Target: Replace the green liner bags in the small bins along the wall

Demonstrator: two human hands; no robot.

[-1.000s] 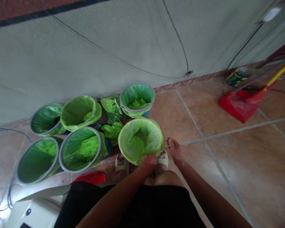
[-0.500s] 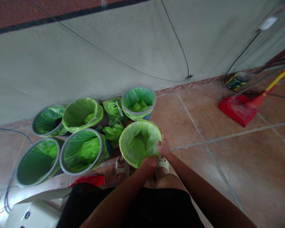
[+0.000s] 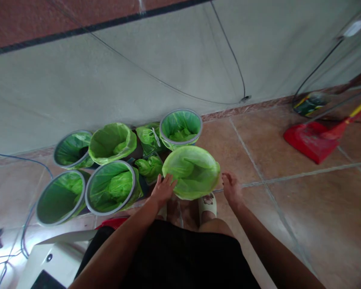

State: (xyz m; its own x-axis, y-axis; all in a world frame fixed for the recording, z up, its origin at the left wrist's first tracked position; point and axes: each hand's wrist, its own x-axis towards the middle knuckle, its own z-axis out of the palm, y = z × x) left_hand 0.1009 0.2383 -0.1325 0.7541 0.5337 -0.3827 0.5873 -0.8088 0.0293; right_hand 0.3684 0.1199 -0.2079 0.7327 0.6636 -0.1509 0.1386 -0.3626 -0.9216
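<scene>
left hand (image 3: 164,189): fingers spread, tips at the near-left rim of the lined bin, seemingly touching, not clenched.
right hand (image 3: 232,188): fingers loosely curled, holding nothing visible, just beside the bin's right edge, apart from it.
lined bin (image 3: 195,186): on the floor in front of the person's feet, mouth up, between both hands; body mostly hidden by its green liner (image 3: 209,160).
handling, as judged: light; liner thin, soft, slippery, easily torn; rim beneath likely stiffer. best hold: the folded-over rim, one hand each side.
edges: grey-rimmed bin (image 3: 181,143) close behind; crumpled green bag (image 3: 152,166) near at left, four more lined bins beyond; wall (image 3: 123,80) at the back.
room: tiled floor (image 3: 258,208) stretches rightward, red dustpan (image 3: 313,140) well apart.
</scene>
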